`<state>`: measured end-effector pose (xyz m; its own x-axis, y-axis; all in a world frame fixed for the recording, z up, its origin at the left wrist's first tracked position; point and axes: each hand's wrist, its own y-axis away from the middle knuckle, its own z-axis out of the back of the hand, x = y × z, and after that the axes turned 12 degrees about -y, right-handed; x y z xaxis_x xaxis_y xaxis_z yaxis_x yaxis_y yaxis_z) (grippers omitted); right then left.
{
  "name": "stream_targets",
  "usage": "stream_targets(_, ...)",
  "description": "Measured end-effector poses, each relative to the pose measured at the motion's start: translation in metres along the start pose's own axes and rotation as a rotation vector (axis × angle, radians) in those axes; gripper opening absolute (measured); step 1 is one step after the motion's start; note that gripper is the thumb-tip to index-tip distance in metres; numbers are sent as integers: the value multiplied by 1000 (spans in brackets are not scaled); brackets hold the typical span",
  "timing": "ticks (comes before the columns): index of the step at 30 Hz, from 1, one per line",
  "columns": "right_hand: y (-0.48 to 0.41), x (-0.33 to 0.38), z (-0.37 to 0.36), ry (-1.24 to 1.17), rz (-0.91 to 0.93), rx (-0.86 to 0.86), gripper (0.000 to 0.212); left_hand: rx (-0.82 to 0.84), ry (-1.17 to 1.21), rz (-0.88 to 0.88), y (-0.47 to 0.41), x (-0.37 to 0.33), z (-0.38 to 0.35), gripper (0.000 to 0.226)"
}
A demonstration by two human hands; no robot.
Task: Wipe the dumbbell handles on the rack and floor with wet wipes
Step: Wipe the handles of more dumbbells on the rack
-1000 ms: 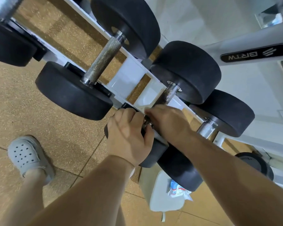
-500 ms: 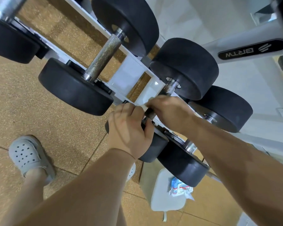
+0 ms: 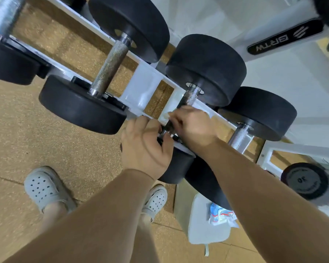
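Mostly hidden, dumbbell handle inside curled right hand; left hand clasped over its near head, fingertips unseen.

A brown speckled floor with thin lines is seen from 7 to 10 o'clock, a pale wall is seen at 1 o'clock, and a white frame with a black label is seen at 2 o'clock in bright light.

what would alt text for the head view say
Two bare hands work on one dumbbell on a white rack: the right hand grips its knurled handle, the left hand holds its near black weight. More dumbbells sit alongside.
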<state>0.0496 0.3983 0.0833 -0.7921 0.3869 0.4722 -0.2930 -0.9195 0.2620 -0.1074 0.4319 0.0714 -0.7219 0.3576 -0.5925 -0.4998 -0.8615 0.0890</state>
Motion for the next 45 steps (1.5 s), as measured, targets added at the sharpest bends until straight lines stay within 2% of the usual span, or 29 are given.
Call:
stream_targets(3,-4,4,8,93,98,277,21,-35,-11,-17,1,1,-2,21)
stream_targets(4,-13,0,14,164,96,305,22,-43,-15,-20,1,1,-2,21)
stream_targets(5,-23,-4,20,242,88,278,19,-51,-18,-22,1,1,-3,21)
stream_targets(7,-38,-9,29,343,53,67,11,-67,-20,-25,1,1,-4,22)
stream_targets(9,-33,-7,25,250,-38,-81,11,-68,-16,-31,0,2,-4,22)
stream_targets(11,-14,3,14,131,-52,-23,10,-52,-11,-29,1,2,-3,21)
stream_targets(12,-4,7,11,86,-43,96,14,-40,-7,-23,1,2,-2,21)
stream_targets(14,6,12,13,94,24,294,19,-26,12,-14,1,1,0,23)
stream_targets(15,2,12,17,131,39,300,21,-24,23,-11,1,0,1,23)
stream_targets(17,-15,3,20,212,-7,177,21,-25,53,-8,2,0,1,21)
stream_targets(20,-35,-11,23,296,-130,-170,25,-38,86,-18,2,1,0,17)
stream_targets(21,-32,-10,19,266,-161,-205,24,-39,87,-23,2,2,0,16)
stream_targets(23,-22,-3,7,130,-143,-141,20,-37,76,-23,2,3,0,17)
stream_targets(24,-17,0,4,99,-113,-51,20,-31,71,-20,1,3,0,18)
stream_targets(27,-23,4,18,254,-48,222,24,-16,55,1,1,1,0,22)
stream_targets(29,-38,-1,31,303,-101,205,22,-10,53,2,1,0,0,22)
stream_targets(31,-38,-7,30,296,-97,36,19,-1,59,-3,1,1,1,19)
stream_targets(33,-21,-9,14,131,-94,-92,20,7,60,-8,2,1,2,18)
stream_targets(36,18,-10,-6,-250,-71,-33,21,4,-27,-32,0,1,-1,26)
stream_targets(39,27,-21,-4,-602,-228,-112,12,8,-65,-50,-1,3,-4,29)
stream_targets(41,24,-26,-2,-677,-291,-163,10,27,-69,-60,-1,4,-3,31)
stream_targets(45,7,-28,0,-890,-450,-421,15,87,-87,-35,-2,1,-1,33)
